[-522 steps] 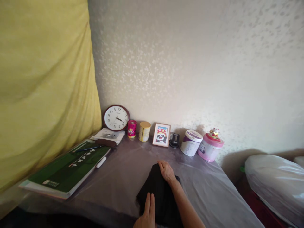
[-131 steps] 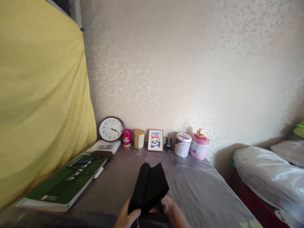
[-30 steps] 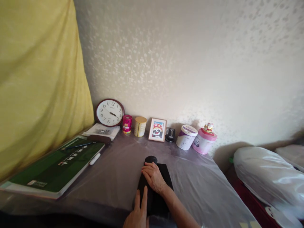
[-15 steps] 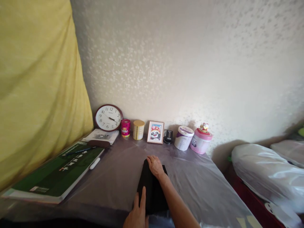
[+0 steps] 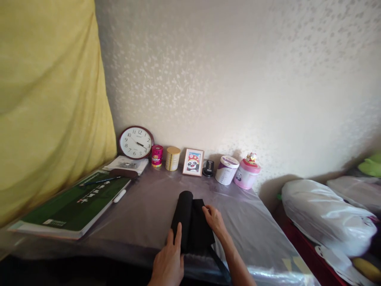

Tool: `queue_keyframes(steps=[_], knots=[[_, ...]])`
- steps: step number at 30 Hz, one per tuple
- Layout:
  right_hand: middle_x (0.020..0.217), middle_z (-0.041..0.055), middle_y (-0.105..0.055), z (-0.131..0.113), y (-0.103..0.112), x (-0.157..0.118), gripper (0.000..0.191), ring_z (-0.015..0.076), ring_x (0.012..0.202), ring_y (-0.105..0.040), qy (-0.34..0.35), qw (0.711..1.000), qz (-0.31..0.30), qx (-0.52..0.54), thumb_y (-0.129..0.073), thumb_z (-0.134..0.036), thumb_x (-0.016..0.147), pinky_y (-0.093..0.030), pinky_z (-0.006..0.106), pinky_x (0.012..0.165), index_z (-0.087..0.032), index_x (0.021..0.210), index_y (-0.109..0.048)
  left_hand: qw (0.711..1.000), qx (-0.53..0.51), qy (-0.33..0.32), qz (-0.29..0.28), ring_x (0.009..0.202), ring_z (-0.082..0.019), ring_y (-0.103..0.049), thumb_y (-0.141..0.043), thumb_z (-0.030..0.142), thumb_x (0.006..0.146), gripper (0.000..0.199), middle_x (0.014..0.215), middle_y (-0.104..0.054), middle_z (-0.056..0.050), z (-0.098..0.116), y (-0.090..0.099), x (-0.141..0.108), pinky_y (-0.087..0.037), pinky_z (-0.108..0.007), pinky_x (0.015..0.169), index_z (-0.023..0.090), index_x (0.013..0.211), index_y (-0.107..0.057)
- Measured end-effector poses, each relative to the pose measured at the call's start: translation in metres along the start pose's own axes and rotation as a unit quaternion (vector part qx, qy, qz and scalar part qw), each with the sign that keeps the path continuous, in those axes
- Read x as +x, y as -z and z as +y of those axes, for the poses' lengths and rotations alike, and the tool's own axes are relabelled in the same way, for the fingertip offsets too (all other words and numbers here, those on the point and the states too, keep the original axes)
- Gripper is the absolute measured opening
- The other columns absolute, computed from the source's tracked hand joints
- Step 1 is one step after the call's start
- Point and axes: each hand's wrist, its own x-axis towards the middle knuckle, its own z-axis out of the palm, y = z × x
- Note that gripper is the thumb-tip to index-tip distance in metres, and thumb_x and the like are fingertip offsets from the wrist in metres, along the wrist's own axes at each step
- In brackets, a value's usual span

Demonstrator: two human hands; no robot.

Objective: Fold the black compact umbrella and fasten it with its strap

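A black roll (image 5: 182, 216), which looks like cloth, lies at the near middle of the table and points away from me. From its right side spreads a flat black flap (image 5: 201, 228), with a dark strap (image 5: 220, 264) trailing off the near corner. My left hand (image 5: 169, 258) holds the near left part of the roll, its index and middle fingers stretched along it and the thumb partly hidden. The far right edge of the flap is pinched between the fingers of my right hand (image 5: 214, 220).
A green book (image 5: 74, 204) with a pen (image 5: 101, 181) lies at the left beside a white marker-like object (image 5: 119, 196). Along the wall stand a clock (image 5: 136, 142), pink and yellow tins, a framed panda picture (image 5: 193, 162) and two tubs. White plastic bags (image 5: 312, 210) lie at the right.
My right hand has moved from the top of the black roll to the right edge of its flap. The roll's round end and the strap now show. My left hand stays on the roll.
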Motion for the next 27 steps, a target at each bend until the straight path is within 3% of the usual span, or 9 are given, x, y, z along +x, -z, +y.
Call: queue_keyframes(steps=[6,10,13,19,27], knots=[[0.088,0.0074,-0.069,-0.013,0.002,-0.005,0.029,0.0217,0.085,-0.063,0.003,0.999,0.001,-0.044,-0.045,-0.032,0.083,-0.042,0.028,0.072,-0.018,0.101,-0.063,0.995,0.066,-0.014,0.07,0.114,-0.029,-0.043,-0.043,0.015,0.073,0.072,0.133,-0.043,-0.012,-0.002,0.003,-0.004,-0.032,-0.045,0.093,0.024,0.138,-0.013],[0.086,0.0056,-0.069,-0.023,0.005,-0.001,0.025,0.0208,0.084,-0.063,0.019,0.999,0.003,-0.051,-0.047,-0.028,0.081,-0.042,0.028,0.071,-0.02,0.097,-0.064,0.993,0.058,-0.027,0.097,0.113,-0.027,-0.042,-0.043,0.016,0.072,0.07,0.129,-0.047,-0.011,-0.005,-0.002,0.0,-0.026,-0.045,0.097,0.023,0.138,-0.018],[0.078,0.0034,-0.068,-0.037,0.003,0.005,0.02,0.0183,0.078,-0.063,0.027,1.0,0.003,0.0,-0.051,-0.026,0.078,-0.044,0.026,0.069,-0.019,0.09,-0.065,0.993,0.05,-0.027,0.107,0.111,-0.027,-0.042,-0.041,0.015,0.072,0.069,0.126,-0.048,-0.011,-0.007,-0.008,0.002,-0.026,-0.045,0.097,0.022,0.137,-0.019],[0.061,0.0,-0.062,-0.07,-0.018,0.016,0.024,0.0124,0.052,-0.056,-0.048,0.982,-0.054,0.175,-0.054,-0.026,0.074,-0.038,0.02,0.042,-0.012,0.091,-0.062,0.992,0.036,-0.033,0.115,0.105,-0.024,-0.046,-0.04,0.012,0.072,0.069,0.119,-0.052,-0.011,-0.009,-0.014,0.005,-0.029,-0.041,0.094,0.021,0.137,-0.021],[0.064,0.0002,-0.065,-0.082,-0.049,0.019,0.018,0.0129,0.061,-0.06,-0.016,0.99,-0.033,0.138,-0.058,-0.022,0.07,-0.04,0.02,0.054,-0.014,0.086,-0.061,0.995,0.026,-0.032,0.09,0.1,-0.023,-0.048,-0.039,0.01,0.072,0.067,0.112,-0.055,-0.01,-0.009,-0.01,0.009,-0.032,-0.038,0.092,0.018,0.137,-0.024]])
